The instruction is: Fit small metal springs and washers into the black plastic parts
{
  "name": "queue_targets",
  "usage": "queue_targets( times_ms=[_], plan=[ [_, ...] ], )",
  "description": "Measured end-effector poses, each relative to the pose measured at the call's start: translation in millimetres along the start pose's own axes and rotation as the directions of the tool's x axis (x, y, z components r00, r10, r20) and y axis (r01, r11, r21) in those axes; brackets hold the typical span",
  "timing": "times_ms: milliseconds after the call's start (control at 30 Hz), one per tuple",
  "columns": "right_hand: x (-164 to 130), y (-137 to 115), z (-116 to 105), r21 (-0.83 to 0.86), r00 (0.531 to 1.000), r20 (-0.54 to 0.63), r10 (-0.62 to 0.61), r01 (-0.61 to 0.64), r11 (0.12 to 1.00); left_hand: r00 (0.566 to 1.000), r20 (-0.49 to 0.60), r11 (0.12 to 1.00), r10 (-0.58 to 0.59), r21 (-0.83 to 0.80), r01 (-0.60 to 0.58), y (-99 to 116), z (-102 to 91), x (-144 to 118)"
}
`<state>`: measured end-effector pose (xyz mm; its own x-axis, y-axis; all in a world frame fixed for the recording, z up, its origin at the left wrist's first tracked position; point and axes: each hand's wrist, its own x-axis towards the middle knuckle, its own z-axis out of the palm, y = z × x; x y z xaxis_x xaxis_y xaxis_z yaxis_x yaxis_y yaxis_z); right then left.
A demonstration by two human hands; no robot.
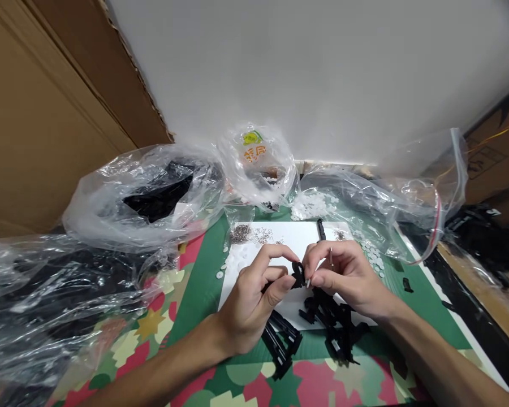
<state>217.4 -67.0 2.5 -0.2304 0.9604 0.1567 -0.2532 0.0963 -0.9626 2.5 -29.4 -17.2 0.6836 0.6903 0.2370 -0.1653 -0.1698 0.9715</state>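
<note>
My left hand (258, 294) pinches a small black plastic part (297, 275) between thumb and fingers, above a white board (290, 240). My right hand (343, 274) is closed beside it, its fingertips meeting the part's right side. A small pale piece (308, 282) shows at those fingertips; its kind is unclear. Something thin and light also sticks up between the right fingers. Below the hands lie long black plastic pieces (280, 345) on the left and a heap of black parts (337, 328) on the right. Another black strip (320, 229) rests on the board behind my right hand.
Tiny coppery pieces (241, 233) lie on the board's far side. White discs (375, 257) and a white pile (314, 204) are scattered around it. Clear plastic bags (110, 192) line the back and left. A cardboard box (46, 113) stands left, before a pale wall (305, 73).
</note>
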Motion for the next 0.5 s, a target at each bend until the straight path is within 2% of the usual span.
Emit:
queue_targets(
  times_ms=[167, 500],
  plan=[
    [-0.1, 2.1, 0.0, -0.027, 1.000, -0.019, -0.025, 0.024, 0.999, 1.000, -0.020, 1.000, 0.022, -0.016, -0.022, 3.0, 2.4, -0.4],
    [-0.7, 1.5, 4.4, 0.051, 0.999, -0.033, -0.005, 0.007, 0.999, 0.999, 0.003, 0.994, 0.033, 0.100, -0.033, -1.2, -1.8, -1.7]
  ],
)
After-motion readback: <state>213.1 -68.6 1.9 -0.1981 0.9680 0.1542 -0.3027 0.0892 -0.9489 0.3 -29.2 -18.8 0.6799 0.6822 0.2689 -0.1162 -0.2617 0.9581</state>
